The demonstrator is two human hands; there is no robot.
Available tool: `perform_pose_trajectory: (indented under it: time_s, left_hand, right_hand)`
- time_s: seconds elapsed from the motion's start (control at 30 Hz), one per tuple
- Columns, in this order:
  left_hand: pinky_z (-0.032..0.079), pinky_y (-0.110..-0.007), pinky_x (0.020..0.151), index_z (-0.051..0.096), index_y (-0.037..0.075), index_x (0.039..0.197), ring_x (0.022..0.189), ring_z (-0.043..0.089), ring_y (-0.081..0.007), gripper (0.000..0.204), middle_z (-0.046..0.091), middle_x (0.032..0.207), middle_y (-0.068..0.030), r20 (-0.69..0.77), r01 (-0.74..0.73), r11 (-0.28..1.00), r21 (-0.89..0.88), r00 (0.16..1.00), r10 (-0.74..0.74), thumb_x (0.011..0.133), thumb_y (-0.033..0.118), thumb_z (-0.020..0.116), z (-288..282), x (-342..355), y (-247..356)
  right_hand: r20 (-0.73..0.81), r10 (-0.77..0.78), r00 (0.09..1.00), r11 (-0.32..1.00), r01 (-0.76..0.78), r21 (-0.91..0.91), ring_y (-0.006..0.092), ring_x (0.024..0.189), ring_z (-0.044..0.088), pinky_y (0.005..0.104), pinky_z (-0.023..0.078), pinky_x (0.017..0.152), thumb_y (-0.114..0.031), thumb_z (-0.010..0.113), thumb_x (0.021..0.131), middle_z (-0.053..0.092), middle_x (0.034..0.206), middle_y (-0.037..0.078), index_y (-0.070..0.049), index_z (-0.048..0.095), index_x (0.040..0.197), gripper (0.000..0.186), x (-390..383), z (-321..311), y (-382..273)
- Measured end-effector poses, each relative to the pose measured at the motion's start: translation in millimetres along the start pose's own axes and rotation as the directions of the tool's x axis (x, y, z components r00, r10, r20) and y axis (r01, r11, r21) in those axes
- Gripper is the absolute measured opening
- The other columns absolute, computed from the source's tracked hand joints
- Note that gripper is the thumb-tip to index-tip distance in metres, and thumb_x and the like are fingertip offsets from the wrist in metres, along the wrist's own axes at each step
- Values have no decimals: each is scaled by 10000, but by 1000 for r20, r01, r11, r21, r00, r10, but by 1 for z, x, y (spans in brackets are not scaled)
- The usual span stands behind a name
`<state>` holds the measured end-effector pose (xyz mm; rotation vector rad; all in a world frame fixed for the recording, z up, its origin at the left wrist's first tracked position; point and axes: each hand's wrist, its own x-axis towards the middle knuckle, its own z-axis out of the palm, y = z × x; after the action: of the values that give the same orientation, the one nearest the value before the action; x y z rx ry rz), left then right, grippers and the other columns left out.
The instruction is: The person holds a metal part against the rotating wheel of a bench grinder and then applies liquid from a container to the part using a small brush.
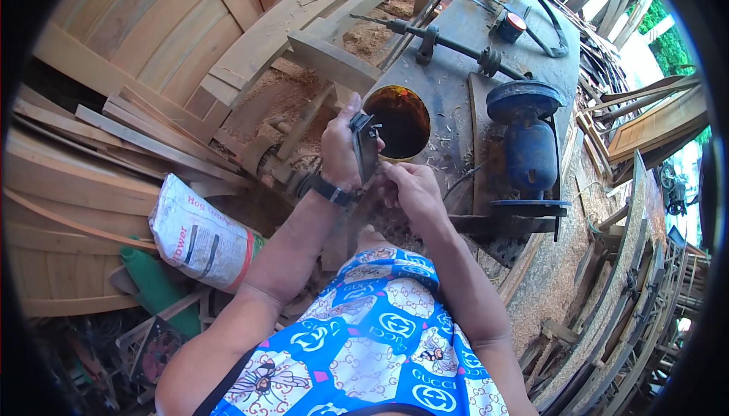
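In front of my body, my left hand (342, 149) is closed around a dark, flat, narrow metal piece (365, 150) with small bolt-like ends at its top. The thumb points up along it, and a dark watch (332, 190) is on that wrist. My right hand (418, 194) is just to the right, fingers pinched together near the metal piece's lower end; what they grip, if anything, is too small to make out. Right behind the hands stands an open round can (414, 99), dark inside with yellowish-orange stains on its wall.
A blue motor (529, 154) with a pulley sits right on the workbench (459, 105). Behind the can, a shaft (456, 45) carries a long drill bit. A white printed sack (199, 234) leans at left among wooden planks (144, 139). Sawdust and timber lie around.
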<state>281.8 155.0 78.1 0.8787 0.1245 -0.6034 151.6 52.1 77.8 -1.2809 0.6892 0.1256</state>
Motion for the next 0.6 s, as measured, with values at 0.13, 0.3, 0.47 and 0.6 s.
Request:
perform_pose_trajectory:
  time_s: [0.13, 0.3, 0.47, 0.6]
  left_hand:
    - [544, -316, 499, 640, 116, 882, 521, 670, -201, 404, 655, 660, -59, -24, 55, 998, 43, 998, -54, 1088, 463, 640, -2, 1, 3]
    - [532, -306, 492, 644, 110, 869, 527, 672, -197, 436, 656, 656, -59, -17, 53, 987, 152, 999, -51, 1069, 497, 658, 9, -2, 1]
    - [527, -311, 490, 646, 100, 864, 530, 670, -195, 437, 654, 657, -57, 22, 58, 987, 152, 998, -62, 1088, 475, 638, 29, -1, 1]
    - [522, -291, 492, 653, 81, 824, 534, 648, -147, 454, 628, 673, -35, 141, -153, 946, 285, 983, 116, 1113, 429, 618, 42, -9, -14]
  right_hand:
    - [28, -769, 639, 450, 571, -687, 307, 826, 701, 436, 523, 783, -187, 778, 875, 703, 893, 123, -73, 748, 954, 141, -19, 3, -8]
    - [230, -832, 506, 127, 575, -808, 292, 786, 680, 453, 465, 761, -217, 772, 869, 647, 809, 85, -95, 708, 867, 138, -14, -4, -5]
    - [137, -864, 485, 119, 461, -879, 332, 746, 651, 470, 466, 734, -219, 713, 928, 644, 808, 113, -83, 649, 848, 170, -4, 0, 6]
    - [-40, -817, 576, 310, 378, -873, 426, 761, 666, 549, 494, 718, -226, 609, 1016, 653, 795, 186, -63, 611, 853, 231, 2, 0, 19]
